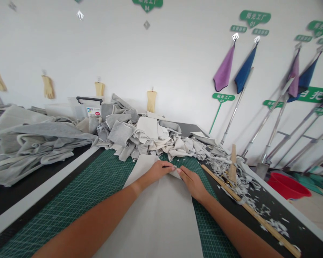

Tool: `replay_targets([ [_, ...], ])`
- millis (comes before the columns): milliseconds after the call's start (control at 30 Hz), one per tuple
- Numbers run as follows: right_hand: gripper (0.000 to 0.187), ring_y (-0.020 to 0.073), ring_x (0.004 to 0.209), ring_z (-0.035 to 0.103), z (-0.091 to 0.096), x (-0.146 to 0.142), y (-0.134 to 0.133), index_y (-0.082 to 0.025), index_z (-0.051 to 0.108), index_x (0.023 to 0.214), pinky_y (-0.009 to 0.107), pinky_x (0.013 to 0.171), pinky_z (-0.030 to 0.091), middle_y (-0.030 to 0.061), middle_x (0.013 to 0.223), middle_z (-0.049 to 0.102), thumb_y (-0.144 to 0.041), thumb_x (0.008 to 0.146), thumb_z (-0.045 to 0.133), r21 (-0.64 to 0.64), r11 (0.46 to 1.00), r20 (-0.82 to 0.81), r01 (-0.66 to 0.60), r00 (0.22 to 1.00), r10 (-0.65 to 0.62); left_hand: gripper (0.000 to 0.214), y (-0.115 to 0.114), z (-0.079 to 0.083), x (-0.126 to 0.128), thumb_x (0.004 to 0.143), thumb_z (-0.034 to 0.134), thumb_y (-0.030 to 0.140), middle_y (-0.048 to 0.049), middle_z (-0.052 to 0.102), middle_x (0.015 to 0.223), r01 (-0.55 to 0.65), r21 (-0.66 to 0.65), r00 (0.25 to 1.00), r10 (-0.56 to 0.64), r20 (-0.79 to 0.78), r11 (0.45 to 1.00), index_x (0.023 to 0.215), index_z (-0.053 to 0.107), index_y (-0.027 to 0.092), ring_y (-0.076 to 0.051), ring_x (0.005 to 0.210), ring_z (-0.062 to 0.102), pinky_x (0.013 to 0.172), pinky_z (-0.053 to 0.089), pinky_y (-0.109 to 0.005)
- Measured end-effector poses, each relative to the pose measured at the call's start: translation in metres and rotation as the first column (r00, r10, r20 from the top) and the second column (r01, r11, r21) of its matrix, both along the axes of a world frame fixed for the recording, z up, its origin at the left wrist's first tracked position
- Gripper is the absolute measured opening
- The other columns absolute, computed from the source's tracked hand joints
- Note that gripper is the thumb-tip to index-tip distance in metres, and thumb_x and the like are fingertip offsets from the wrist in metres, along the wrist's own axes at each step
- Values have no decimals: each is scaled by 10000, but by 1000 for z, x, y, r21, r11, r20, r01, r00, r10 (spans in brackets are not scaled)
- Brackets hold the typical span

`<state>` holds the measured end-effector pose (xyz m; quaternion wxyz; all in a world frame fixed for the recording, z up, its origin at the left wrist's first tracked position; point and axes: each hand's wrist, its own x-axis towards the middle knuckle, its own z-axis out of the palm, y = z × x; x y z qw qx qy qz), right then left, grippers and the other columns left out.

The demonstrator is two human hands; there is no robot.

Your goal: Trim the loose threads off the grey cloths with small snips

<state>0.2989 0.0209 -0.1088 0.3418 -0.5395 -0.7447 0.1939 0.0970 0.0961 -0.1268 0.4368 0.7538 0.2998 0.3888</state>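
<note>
A pale beige fabric sheet point(153, 218) lies flat on the green cutting mat point(70, 211), running away from me. My left hand point(158, 171) grips its far edge, with the fingers pinching a small fold. My right hand point(192, 183) is close beside it, fingers pointing left and gripping the same edge, with the fingertips nearly meeting those of my left hand. A heap of grey and cream fabric pieces point(142, 138) sits just beyond the hands.
To the right, a long wooden ruler point(258, 218) and scattered fabric scraps point(258, 204) lie on the black table point(298, 229), with a tool with yellow handles point(227, 179) among them. More grey fabric point(32, 143) lies at left. A red basin point(288, 185) sits on the floor, with mops point(244, 68) against the wall.
</note>
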Motion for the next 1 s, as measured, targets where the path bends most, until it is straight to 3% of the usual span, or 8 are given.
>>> replay_targets([
  [867, 428, 150, 637, 446, 0, -1, -1, -225, 422, 741, 250, 606, 346, -31, 669, 452, -545, 1020, 376, -16, 1000, -100, -16, 995, 14, 374, -1, 2, 2, 850, 658, 487, -59, 738, 878, -5, -20, 1000, 4, -4, 1000, 899, 787, 139, -201, 827, 625, 736, 452, -269],
  [1000, 427, 148, 643, 434, 0, -2, -1, -220, 418, 740, 252, 613, 345, -26, 681, 447, -526, 1031, 355, -8, 999, -126, -37, 991, 36, 383, -2, 3, 1, 868, 638, 485, -21, 658, 720, 15, 12, 1000, -15, -5, 1000, 736, 733, 139, -160, 701, 556, 647, 389, -249],
])
